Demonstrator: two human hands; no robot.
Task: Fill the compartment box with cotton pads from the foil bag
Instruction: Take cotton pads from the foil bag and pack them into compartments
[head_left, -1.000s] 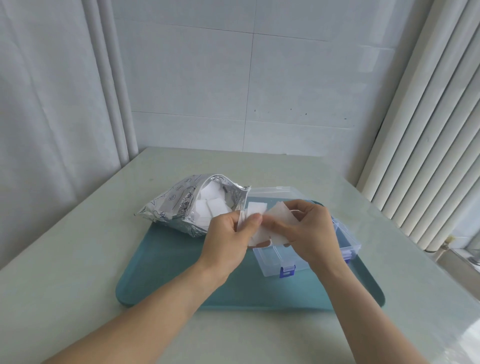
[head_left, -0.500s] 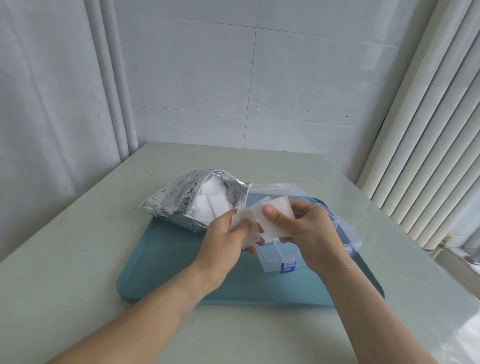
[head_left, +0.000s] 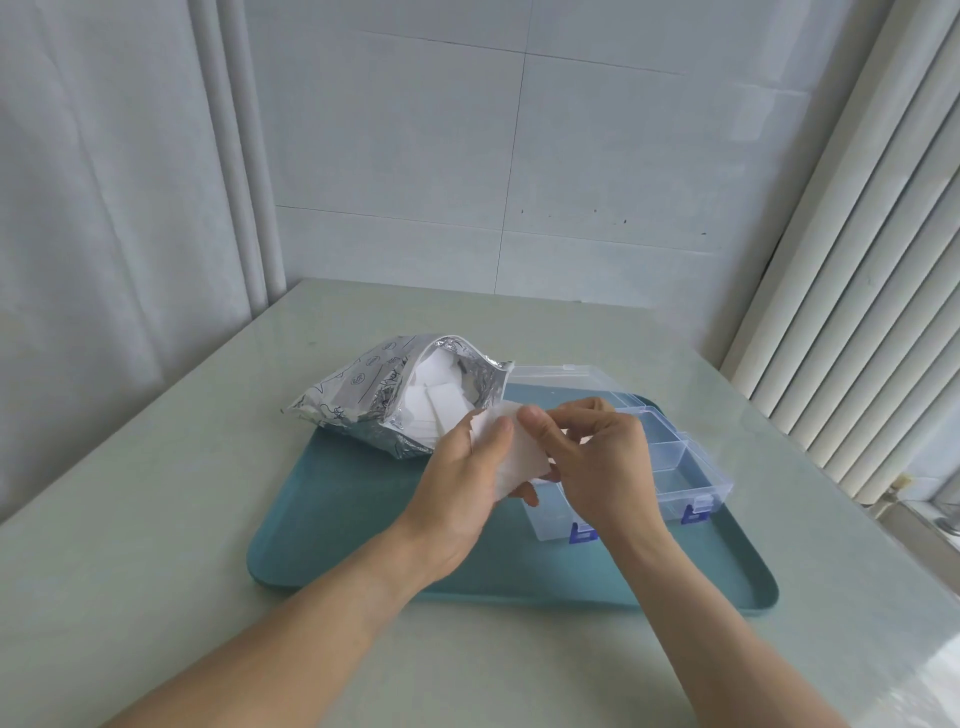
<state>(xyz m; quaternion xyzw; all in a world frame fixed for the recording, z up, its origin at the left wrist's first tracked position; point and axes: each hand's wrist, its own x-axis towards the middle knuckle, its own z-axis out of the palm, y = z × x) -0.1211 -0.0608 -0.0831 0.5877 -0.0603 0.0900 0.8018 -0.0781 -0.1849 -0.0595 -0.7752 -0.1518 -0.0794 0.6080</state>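
Above the compartment box (head_left: 670, 467), left hand (head_left: 462, 483) and right hand (head_left: 597, 462) pinch cotton pads (head_left: 514, 452) beside the foil bag (head_left: 384, 400).

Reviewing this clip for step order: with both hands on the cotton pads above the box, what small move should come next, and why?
Probably peel a few cotton pads off with the right hand and lower them into an open compartment of the compartment box. The left hand holds the stack, the lid is open, and the visible compartments look empty.

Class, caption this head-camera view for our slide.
Both hands hold cotton pads above the open compartment box, beside the foil bag.
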